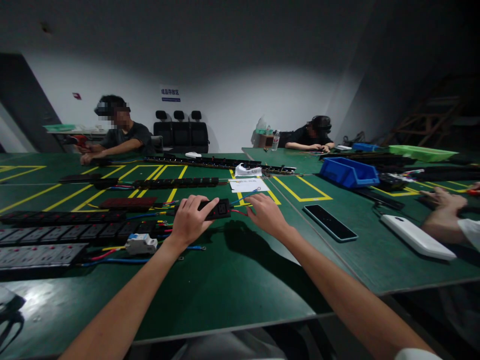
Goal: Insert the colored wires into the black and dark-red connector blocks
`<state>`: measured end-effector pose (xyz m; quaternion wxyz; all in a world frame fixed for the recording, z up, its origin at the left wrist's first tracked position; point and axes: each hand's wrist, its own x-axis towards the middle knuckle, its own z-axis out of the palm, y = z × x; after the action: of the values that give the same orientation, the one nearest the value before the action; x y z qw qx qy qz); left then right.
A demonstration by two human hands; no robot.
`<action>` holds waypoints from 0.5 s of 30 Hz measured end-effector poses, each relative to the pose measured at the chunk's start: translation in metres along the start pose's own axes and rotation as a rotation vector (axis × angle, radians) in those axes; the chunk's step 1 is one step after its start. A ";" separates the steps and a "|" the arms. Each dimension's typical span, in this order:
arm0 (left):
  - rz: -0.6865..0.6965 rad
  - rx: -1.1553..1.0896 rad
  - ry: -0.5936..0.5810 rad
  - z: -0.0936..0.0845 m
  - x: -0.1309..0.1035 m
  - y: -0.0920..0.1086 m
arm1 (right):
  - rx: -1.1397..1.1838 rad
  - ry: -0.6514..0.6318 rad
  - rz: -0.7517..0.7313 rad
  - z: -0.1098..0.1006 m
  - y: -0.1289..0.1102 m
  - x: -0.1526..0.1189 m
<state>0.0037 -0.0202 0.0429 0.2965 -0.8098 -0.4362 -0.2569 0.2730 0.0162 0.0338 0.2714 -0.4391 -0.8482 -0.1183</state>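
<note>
Above the green table, my left hand (192, 217) is wrapped round a black power strip (218, 209), thumb along its top. A red wire (239, 212) and a blue wire (243, 199) come out of the strip's right end. My right hand (264, 212) is closed with its fingertips at the red wire; the exact pinch is partly hidden. The blue wire's ring terminal (258, 189) sticks up just behind that hand. Left of my left hand lie several more power strips (63, 232) with loose wire ends, and a white circuit breaker (141, 243) on coloured wires.
A white paper (248, 185) lies behind my hands. To the right are a phone (330, 222), a white flat case (417, 237), a blue bin (348, 172) and a co-worker's hand (444, 200). Two people (129, 135) sit across the table, one holding a red power tool (79, 142).
</note>
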 end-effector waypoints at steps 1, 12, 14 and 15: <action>0.000 0.001 -0.001 0.000 0.000 -0.001 | -0.004 0.009 0.017 -0.001 0.001 0.000; 0.047 -0.001 -0.002 0.000 -0.002 0.002 | -0.009 -0.020 -0.041 0.003 0.004 -0.002; 0.043 -0.012 -0.010 0.000 -0.002 0.004 | 0.010 -0.038 -0.062 0.004 0.005 -0.002; 0.041 -0.017 -0.012 0.000 -0.002 0.004 | 0.020 -0.051 -0.073 0.004 0.006 -0.003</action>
<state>0.0062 -0.0231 0.0404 0.2923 -0.8225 -0.4193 -0.2496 0.2777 0.0196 0.0286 0.2497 -0.4081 -0.8714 -0.1086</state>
